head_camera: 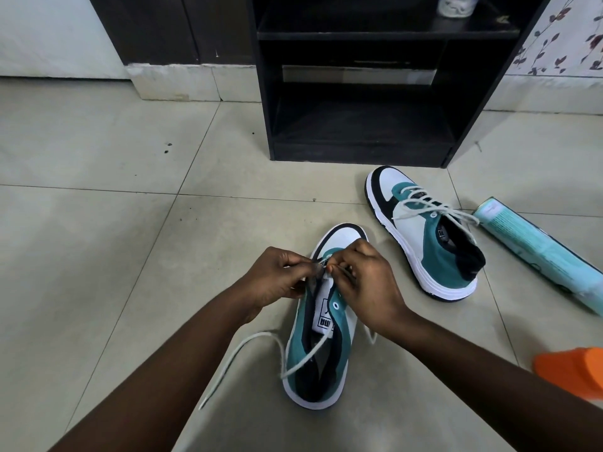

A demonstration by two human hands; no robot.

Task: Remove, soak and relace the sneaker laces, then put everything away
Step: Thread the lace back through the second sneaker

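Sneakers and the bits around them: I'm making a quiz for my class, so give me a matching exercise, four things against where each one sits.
Things:
1. near sneaker
2. far sneaker
3. teal tube
4. clear jar

Places:
A. lying on the floor at the right
B. on the upper shelf of the black cabinet
C. under both hands, which pinch its lace
D. on the tiles just in front of the cabinet, already laced

Pairs: 1-C, 2-D, 3-A, 4-B
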